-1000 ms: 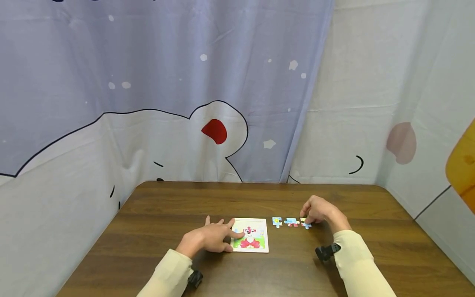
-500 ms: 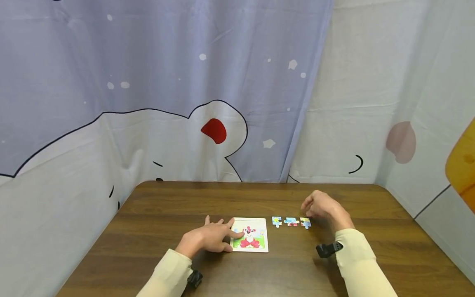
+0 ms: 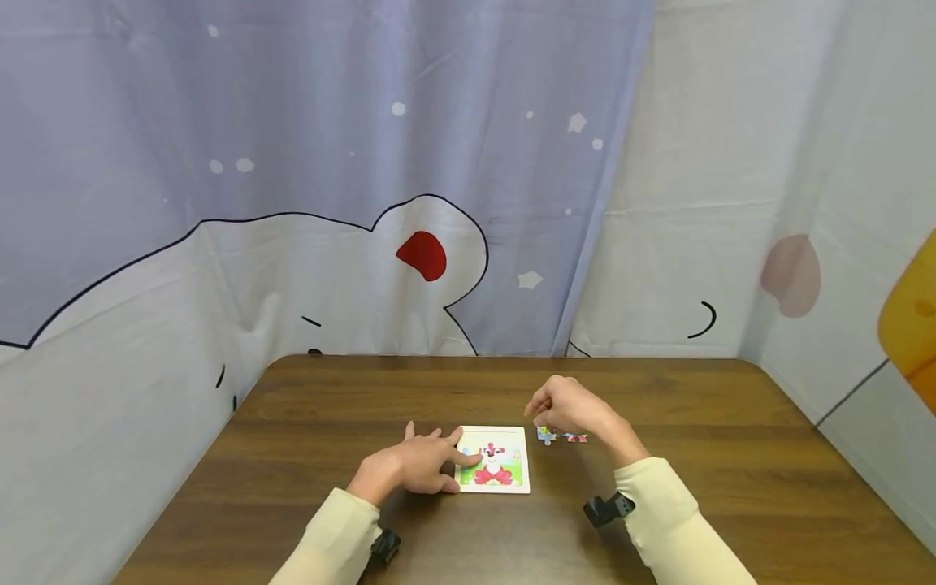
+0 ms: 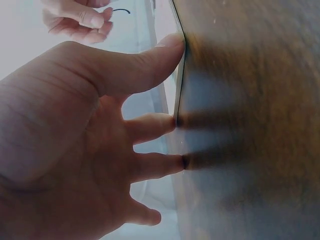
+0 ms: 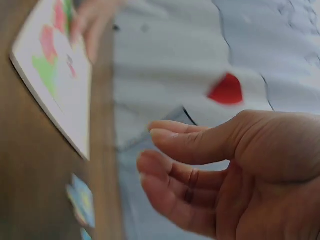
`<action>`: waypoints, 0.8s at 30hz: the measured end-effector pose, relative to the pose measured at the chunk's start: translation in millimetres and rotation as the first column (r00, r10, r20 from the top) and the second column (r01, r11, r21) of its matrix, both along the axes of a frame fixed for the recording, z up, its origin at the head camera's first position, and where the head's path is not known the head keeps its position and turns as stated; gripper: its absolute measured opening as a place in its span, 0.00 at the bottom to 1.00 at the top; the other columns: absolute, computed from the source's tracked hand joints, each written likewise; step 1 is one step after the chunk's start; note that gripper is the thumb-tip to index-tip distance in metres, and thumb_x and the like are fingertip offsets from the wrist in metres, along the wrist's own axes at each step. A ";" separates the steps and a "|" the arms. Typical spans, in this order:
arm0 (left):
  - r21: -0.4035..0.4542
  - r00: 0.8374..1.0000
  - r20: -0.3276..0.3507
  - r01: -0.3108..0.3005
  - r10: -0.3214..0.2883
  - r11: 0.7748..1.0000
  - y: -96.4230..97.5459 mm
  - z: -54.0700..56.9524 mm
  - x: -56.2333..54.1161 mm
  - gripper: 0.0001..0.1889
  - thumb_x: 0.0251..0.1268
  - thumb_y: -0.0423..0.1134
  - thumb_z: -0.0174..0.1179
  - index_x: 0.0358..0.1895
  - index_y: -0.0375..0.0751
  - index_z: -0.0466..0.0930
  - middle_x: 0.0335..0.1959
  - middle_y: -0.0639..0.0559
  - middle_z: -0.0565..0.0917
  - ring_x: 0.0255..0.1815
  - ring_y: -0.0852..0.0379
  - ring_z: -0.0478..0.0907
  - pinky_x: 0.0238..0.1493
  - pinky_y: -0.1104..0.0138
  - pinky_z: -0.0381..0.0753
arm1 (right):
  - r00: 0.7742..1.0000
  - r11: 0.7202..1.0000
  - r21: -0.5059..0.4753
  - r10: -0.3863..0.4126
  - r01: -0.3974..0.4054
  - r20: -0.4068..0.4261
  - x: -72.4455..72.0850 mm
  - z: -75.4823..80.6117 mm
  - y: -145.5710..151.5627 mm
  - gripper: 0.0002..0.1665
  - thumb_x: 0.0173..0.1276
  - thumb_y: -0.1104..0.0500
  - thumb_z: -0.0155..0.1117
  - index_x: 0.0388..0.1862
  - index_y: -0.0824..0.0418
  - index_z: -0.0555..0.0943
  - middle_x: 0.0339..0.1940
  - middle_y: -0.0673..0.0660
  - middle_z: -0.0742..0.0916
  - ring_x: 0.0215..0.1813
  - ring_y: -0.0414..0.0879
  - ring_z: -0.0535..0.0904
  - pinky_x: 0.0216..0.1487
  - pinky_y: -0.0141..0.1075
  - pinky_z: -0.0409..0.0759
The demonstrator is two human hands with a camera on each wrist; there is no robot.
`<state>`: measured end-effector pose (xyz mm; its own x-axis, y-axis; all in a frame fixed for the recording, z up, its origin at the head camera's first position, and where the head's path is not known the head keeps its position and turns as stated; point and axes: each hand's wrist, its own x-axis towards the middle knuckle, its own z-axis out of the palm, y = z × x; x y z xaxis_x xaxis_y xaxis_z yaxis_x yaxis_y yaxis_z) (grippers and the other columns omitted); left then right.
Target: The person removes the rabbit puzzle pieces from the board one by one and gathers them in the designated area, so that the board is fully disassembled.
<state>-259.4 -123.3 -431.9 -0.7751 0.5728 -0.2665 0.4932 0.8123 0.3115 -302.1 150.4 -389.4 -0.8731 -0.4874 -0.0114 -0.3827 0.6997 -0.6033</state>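
Note:
My left hand rests with spread fingers on the left side of a small square jigsaw board. Its index finger lies on the red-and-white animal picture, and its thumb touches the board's edge, as the left wrist view also shows. Above the loose puzzle pieces to the right of the board hovers my right hand, its fingers loosely bent and nothing visible between them. A blue-and-yellow puzzle piece lies just below its fingertips. Beside that, a blue-and-red puzzle piece is partly hidden by the hand.
The brown wooden table extends around the board and pieces. A printed curtain hangs behind its far edge. Each wrist carries a small black camera.
My right hand has moved left from the rightmost piece to above the leftmost one. The rightmost piece is now out of sight behind the hand and wrist. My left hand stays put.

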 end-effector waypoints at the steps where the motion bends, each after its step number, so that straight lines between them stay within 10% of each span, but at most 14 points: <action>1: -0.001 1.000 -0.003 0.002 -0.002 1.000 0.5 -0.3 -0.2 0.27 0.68 0.49 0.64 0.70 0.67 0.73 0.79 0.43 0.56 0.76 0.33 0.56 0.67 0.28 0.41 | 1.000 1.000 -0.008 0.014 -0.014 0.009 2.5 -3.5 -7.9 0.09 0.60 0.75 0.65 0.38 0.69 0.88 0.23 0.57 0.87 0.22 0.48 0.82 0.22 0.32 0.77; 10: 0.018 1.000 -0.010 0.007 -0.007 1.000 -0.7 -2.6 -3.1 0.28 0.67 0.51 0.65 0.70 0.68 0.73 0.79 0.42 0.58 0.75 0.33 0.58 0.67 0.28 0.43 | 0.972 0.989 -0.127 0.098 -0.072 0.212 18.0 -30.7 -64.3 0.08 0.64 0.77 0.65 0.42 0.76 0.83 0.29 0.58 0.86 0.24 0.49 0.85 0.27 0.38 0.85; 24: 0.036 0.998 -0.057 -0.006 0.008 0.999 -9.4 -6.2 -9.3 0.37 0.57 0.58 0.69 0.71 0.54 0.74 0.76 0.49 0.64 0.74 0.36 0.62 0.67 0.29 0.49 | 0.982 0.991 -0.129 0.066 -0.044 0.175 16.7 -47.8 -72.3 0.13 0.60 0.76 0.68 0.44 0.75 0.85 0.21 0.55 0.86 0.21 0.48 0.85 0.23 0.36 0.84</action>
<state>-268.7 -132.7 -438.2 -0.7928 0.5754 -0.2011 0.5050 0.8048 0.3120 -285.3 78.1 -437.2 -0.8344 -0.5419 -0.1010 -0.2967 0.5960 -0.7461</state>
